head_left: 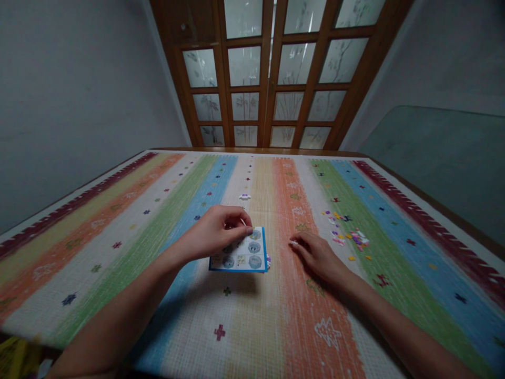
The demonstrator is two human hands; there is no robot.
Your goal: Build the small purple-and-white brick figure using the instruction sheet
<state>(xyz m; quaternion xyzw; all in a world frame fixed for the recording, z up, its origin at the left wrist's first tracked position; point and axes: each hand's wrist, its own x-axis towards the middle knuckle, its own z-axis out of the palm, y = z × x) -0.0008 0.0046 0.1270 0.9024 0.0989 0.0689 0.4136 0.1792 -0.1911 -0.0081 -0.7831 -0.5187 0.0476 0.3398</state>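
Note:
My left hand (pixel 219 231) is curled over the upper left part of a small blue-edged card (pixel 246 255) with round pictures; its thumb and fingers are pinched together at the card's top edge, on something too small to make out. My right hand (pixel 315 252) lies on the striped cloth to the right of the card, fingers drawn together and pointing left, with a tiny pale piece (pixel 293 242) at the fingertips. Whether it grips that piece is unclear. Several small coloured pieces (pixel 351 237) are scattered just right of my right hand.
A striped, multicoloured cloth (pixel 158 226) covers the whole table. One small white piece (pixel 244 197) lies farther back in the middle. A wooden door with frosted glass panes (pixel 272 73) stands behind the table, and a glass sheet (pixel 442 152) leans at the right wall.

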